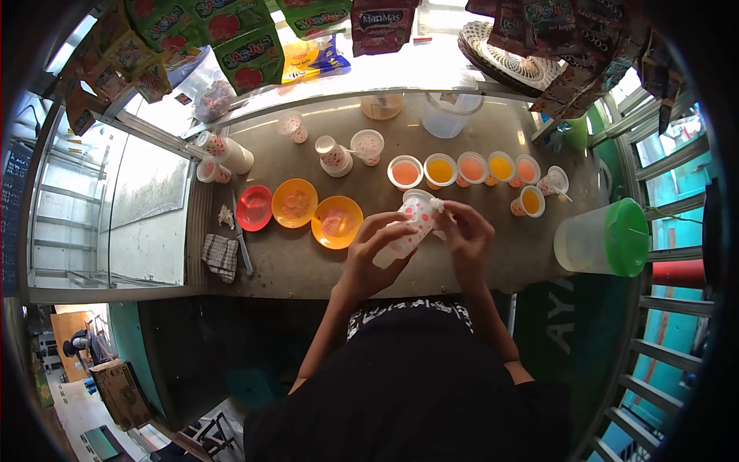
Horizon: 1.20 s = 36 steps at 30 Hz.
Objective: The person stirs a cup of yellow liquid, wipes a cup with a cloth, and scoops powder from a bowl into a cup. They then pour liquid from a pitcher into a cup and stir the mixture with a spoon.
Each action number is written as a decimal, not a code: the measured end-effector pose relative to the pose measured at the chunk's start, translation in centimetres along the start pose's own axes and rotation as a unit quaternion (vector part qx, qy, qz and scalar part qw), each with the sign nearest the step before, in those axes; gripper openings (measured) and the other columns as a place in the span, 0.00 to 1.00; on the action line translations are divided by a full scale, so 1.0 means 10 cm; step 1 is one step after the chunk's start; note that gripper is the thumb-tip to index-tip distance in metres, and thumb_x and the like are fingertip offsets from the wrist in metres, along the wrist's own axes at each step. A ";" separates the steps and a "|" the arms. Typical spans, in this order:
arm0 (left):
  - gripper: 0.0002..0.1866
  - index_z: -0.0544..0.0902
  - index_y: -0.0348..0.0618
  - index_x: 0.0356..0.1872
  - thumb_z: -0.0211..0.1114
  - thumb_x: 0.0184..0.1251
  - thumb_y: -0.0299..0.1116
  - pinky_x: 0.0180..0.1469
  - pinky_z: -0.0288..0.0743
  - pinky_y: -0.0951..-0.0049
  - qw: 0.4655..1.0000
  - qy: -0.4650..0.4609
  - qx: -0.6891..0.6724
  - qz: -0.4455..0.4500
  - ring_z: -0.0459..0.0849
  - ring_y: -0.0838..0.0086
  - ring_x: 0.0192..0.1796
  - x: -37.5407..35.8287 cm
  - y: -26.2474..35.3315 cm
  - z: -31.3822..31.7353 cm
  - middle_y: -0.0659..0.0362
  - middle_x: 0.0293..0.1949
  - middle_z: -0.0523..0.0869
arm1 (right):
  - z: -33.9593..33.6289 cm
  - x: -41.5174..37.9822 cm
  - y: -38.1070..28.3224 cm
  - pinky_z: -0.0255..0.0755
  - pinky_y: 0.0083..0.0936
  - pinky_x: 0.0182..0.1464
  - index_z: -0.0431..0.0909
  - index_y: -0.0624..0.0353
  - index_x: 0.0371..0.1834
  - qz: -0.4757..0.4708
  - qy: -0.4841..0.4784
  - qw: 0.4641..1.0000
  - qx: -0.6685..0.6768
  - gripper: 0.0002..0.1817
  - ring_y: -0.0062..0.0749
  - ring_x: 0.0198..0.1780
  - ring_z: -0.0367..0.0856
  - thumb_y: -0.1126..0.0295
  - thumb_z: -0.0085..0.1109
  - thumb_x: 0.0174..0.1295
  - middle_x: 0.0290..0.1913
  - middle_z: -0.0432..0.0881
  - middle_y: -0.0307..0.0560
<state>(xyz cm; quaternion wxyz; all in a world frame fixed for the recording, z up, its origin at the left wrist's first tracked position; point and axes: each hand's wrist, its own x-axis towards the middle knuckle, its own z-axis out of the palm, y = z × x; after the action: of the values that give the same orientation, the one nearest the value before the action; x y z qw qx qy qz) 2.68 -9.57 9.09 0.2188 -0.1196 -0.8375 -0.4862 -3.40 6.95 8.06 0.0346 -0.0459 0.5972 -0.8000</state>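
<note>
My left hand (375,248) is wrapped round a white plastic cup with red dots (416,217), tilted over the near part of the counter. At the cup's upper right side, the fingers of my right hand (466,231) pinch a small white crumpled piece (437,205); I cannot tell whether it is tissue or plastic. Just beyond the cup stands a row of filled cups, among them a pink one (404,172) and an orange one (439,170). Left of my left hand lies an orange plate (351,240) bearing pale pink pieces.
Another orange plate (305,192) and a red plate (254,222) lie leftward, near a knife (245,254) and a checked cloth (221,257). Dotted cups (334,156) stand behind. A green-lidded container (593,239) is at right. Drink sachets (382,23) hang overhead.
</note>
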 end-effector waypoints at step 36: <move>0.46 0.58 0.38 0.66 0.80 0.48 0.29 0.58 0.72 0.58 0.961 0.258 -0.070 0.064 0.81 0.63 0.53 0.19 0.27 0.74 0.54 0.45 0.82 | -0.06 -0.25 0.09 0.71 0.15 0.36 0.70 0.59 0.45 -0.027 0.028 0.994 0.103 0.07 0.16 0.36 0.77 0.75 0.58 0.70 0.33 0.79 0.40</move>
<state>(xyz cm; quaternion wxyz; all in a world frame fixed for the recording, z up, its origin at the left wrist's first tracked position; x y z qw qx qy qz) 0.32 -1.77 8.87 0.4493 -0.0585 -0.7069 -0.5431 -0.94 7.57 6.97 0.0008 -0.0361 0.5106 -0.8591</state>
